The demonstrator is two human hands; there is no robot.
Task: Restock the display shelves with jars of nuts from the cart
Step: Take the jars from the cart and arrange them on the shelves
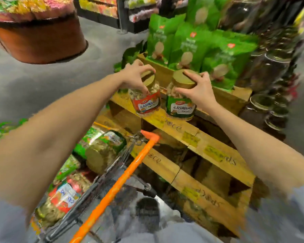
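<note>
My left hand [135, 74] grips the gold lid of the red-label cashew jar [146, 100], which is tilted. My right hand [198, 88] clutches the lid of the green-label cashew jar [180, 106] just beside it. Both jars hang under my hands at the wooden shelf [174, 127] edge. More jars lie in the cart [98, 186] beneath my left forearm.

the person wears a pale grey-blue top [165, 232], plain and softly creased, whose front runs along the near edge of the view. it has short sleeves in the same cloth: the left sleeve [5, 223] fills the near left corner as a blurred fold, and the right sleeve [302, 204] covers the near right corner, its hem crossing the upper arm. below the hems the left forearm [63, 130] and the right forearm [253, 137] are bare down to the wrist. the left hand [135, 76] and the right hand [198, 92] are bare too.
</note>
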